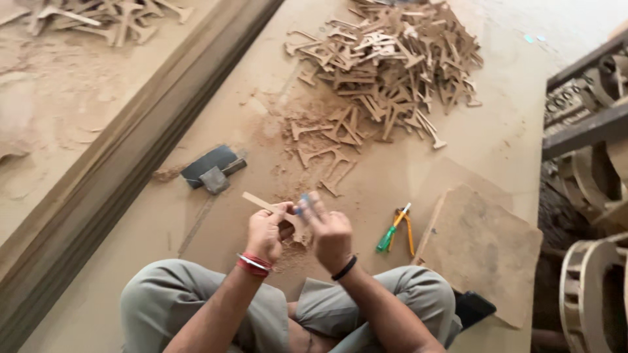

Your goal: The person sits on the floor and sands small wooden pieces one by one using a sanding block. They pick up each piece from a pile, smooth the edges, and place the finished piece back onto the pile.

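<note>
Flat wooden cutout (265, 204): gripped in left hand (265, 234) fingers above the lap, over the board floor (216, 78); right hand (330, 230) fingers pinch a small blue piece (303, 201) against it. Sawdust below.

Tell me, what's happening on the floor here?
A person sits cross-legged on a dusty board floor, holding a thin wooden cut-out piece in the left hand. The right hand presses something small and blue against it; what it is cannot be told. Sawdust lies below the hands. Ahead sits a big pile of similar wooden cut-outs. A green-handled screwdriver lies to the right beside a flat board, and a dark block lies to the left.
</note>
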### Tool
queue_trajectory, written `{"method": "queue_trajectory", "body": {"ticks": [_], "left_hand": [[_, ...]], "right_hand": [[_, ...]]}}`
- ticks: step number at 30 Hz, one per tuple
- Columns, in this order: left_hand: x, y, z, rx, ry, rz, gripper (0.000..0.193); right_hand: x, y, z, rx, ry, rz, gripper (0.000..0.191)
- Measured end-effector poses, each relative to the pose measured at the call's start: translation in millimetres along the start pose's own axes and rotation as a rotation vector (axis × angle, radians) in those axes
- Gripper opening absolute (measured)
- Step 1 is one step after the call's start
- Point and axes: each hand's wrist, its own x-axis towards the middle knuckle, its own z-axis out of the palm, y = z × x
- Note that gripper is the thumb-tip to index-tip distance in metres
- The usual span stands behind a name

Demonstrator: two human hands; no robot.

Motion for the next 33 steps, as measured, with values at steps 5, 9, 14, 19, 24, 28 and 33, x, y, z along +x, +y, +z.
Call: {"method": "queue_trajectory", "body": {"ticks": [5,9,14,19,24,28,33], "left_hand": [[3,1,-5,-0.003,0.072,0.052,0.017],[5,5,-10,-0.035,0.050,0.093,0.016],[-3,10,-14,-0.049,0.030,0.157,0.020],[-7,17,-13,0.014,0.066,0.113,0.020],[-5,15,-8,0.078,-0.021,0.185,0.019],[-8,10,-2,-0.125,0.005,0.024,0.022],[-12,14,-1,-0.033,-0.047,0.175,0.026]], "right_hand": [[-17,-16,21,0.047,-0.028,-0.067,0.050],[-43,-30,45,0.128,0.013,-0.174,0.046],[-36,-21,53,0.093,0.051,-0.245,0.048],[-17,-21,41,0.126,0.039,-0.032,0.052],[-20,-25,33,0.088,0.065,-0.219,0.039],[-21,-20,28,0.120,0.057,0.002,0.045],[-15,-25,22,0.110,0.041,-0.194,0.045]]}}
